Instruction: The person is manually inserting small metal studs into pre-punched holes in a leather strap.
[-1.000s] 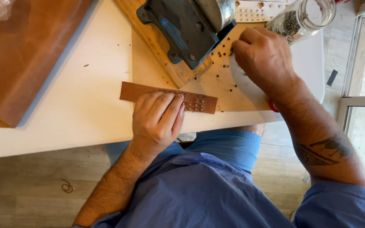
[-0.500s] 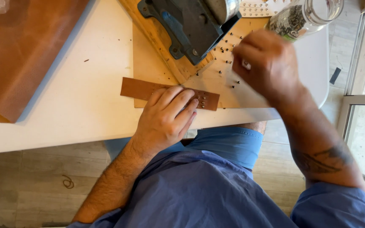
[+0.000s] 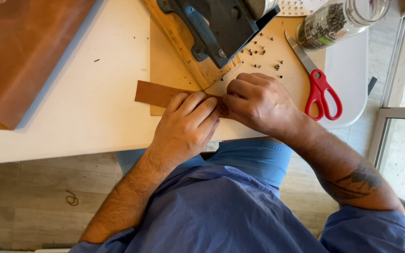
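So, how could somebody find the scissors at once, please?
Look at the white table, then at the tan board on its right part. The scissors lie at the board's right edge, below the glass jar; nothing else nearby has bright red handles.

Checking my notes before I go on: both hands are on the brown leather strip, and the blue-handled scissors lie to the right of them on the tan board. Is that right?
Not quite: the scissors have red handles, not blue, as the head view shows. The rest holds: the left hand and right hand are both on the brown leather strip, and the scissors lie to their right on the tan board.
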